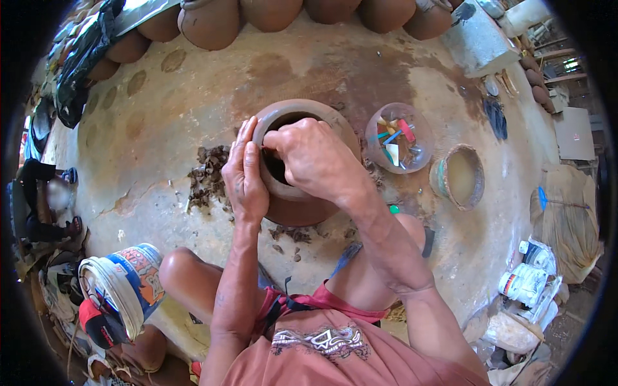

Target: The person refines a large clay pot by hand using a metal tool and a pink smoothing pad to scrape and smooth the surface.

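A round brown clay pot (293, 211) stands on the floor in front of me, its wide mouth facing up. My left hand (246, 180) lies along the left side of its rim, fingers stretched out and close together. Over the mouth, my right hand (315, 157) is curled closed, its fingertips by the inner left edge of the rim. A bit of something reddish shows at those fingertips, too little to name. The pot's inside is dark and partly behind my right hand. Dark clay shavings (209, 172) lie in a heap left of the pot, with more crumbs in front.
Right of the pot stand a clear plastic tub (420, 159) of small coloured tools and a bowl (441, 180) of cloudy liquid. A bucket (143, 273) is near my left knee. Clay pots (271, 14) line the far side. Another person's leg (44, 199) shows at left.
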Tool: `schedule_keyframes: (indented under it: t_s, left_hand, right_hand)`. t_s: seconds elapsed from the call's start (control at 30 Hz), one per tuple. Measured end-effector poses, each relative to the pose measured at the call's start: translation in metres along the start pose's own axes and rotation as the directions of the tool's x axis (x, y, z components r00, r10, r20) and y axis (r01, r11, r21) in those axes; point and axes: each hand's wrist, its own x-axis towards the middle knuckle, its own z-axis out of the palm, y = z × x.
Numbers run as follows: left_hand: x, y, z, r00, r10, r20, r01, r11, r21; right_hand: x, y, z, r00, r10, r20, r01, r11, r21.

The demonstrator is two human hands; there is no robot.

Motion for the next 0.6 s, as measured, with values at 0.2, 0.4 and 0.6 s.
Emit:
schedule_keyframes:
  t_s: [0.2,0.4,0.6]
  left_hand:
    - [0.015,0.006,0.002,0.994,0.01,0.112,-0.015,0.999,0.041]
    - [0.03,0.001,-0.006,0.974,0.032,0.225,-0.055,0.994,0.099]
    - [0.041,0.003,-0.004,0.957,-0.015,0.289,0.005,0.999,0.035]
  right_hand:
    - [-0.007,0.004,-0.012,1.0,-0.019,0.014,0.018,0.998,0.067]
    - [-0.008,0.006,-0.013,0.998,-0.06,0.035,0.056,0.994,0.094]
    - [-0.01,0.006,-0.027,0.977,-0.028,0.212,0.0,0.991,0.13]
